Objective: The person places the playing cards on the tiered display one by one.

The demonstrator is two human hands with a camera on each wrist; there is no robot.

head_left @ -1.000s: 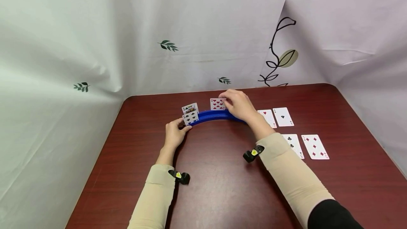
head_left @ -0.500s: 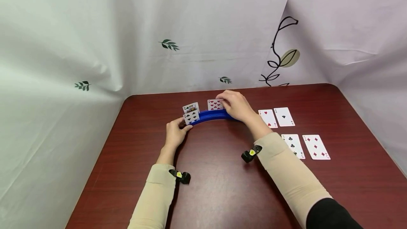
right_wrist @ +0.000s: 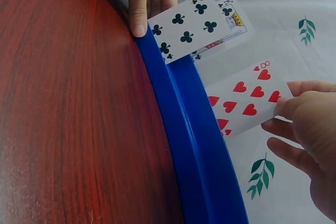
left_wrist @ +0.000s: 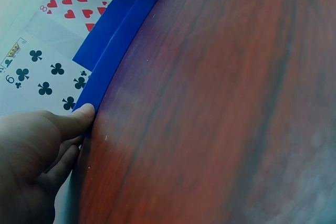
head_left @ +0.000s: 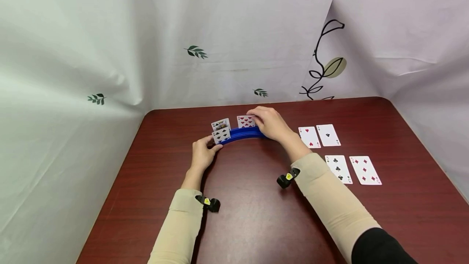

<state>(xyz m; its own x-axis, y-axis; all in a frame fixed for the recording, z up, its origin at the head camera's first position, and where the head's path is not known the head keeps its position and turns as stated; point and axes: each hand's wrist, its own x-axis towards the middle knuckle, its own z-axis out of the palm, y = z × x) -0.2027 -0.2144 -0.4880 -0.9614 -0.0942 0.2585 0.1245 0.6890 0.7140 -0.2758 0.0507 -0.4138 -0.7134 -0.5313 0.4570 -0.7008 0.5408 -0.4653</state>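
A curved blue card holder (head_left: 243,133) lies across the far part of the table. At its left end my left hand (head_left: 202,153) grips it, thumb on the near side, as the left wrist view shows. Beside that thumb the six of clubs (right_wrist: 184,27) stands in the front slot. Behind it, partly covered, is the king of clubs (right_wrist: 239,22). My right hand (head_left: 272,124) pinches the eight of hearts (right_wrist: 244,98) by its upper right corner between thumb and index finger. The card's lower edge is at the holder's back rim, right of the king.
Four-sided spread at the right: the two of hearts (head_left: 309,137), ace of clubs (head_left: 328,135), three of clubs (head_left: 338,169) and five of diamonds (head_left: 365,170) lie face up on the reddish-brown table (head_left: 242,215). A white patterned curtain (head_left: 227,72) hangs behind the table.
My right hand has slid a little to the left along the holder with the eight of hearts, toward the king. My left hand stays at the holder's end.
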